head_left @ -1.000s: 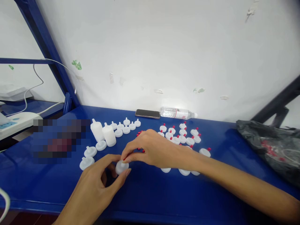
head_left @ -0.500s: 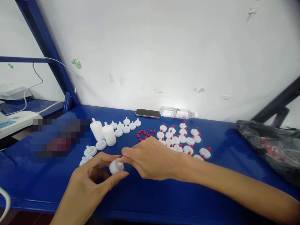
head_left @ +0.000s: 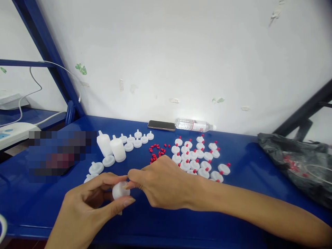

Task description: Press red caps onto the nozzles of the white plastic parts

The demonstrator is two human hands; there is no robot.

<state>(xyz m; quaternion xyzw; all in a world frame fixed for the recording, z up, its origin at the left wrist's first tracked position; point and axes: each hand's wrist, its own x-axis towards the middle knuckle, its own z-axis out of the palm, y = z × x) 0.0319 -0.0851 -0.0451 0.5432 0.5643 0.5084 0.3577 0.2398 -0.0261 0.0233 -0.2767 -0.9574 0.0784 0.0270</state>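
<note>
My left hand (head_left: pixel 88 204) is closed around a white round plastic nozzle cap (head_left: pixel 119 191), thumb below and fingers above. The fingertips of my right hand (head_left: pixel 160 183) are pinched together at the side of that cap, where its spout is hidden; whether a small piece sits between them I cannot tell. Beyond my hands lie several small red caps (head_left: pixel 153 158) in a loose cluster. White nozzle lids with red tips (head_left: pixel 185 165) stand in a group to the right. Several white lids with bare spouts (head_left: pixel 129 147) stand to the left, near two white bottles with spouts (head_left: pixel 118 150).
A phone (head_left: pixel 161 125) and a clear plastic bottle (head_left: pixel 194 125) lie along the wall at the back of the blue table (head_left: pixel 220 224). At the right edge rests a black plastic bag (head_left: pixel 275 148) with red pieces in it. A white power strip (head_left: pixel 19 133) is at far left.
Both hands have shifted slightly left and down in the picture, still together at the white cap. The whole view has also moved a little. The right fingers keep their pinch.
</note>
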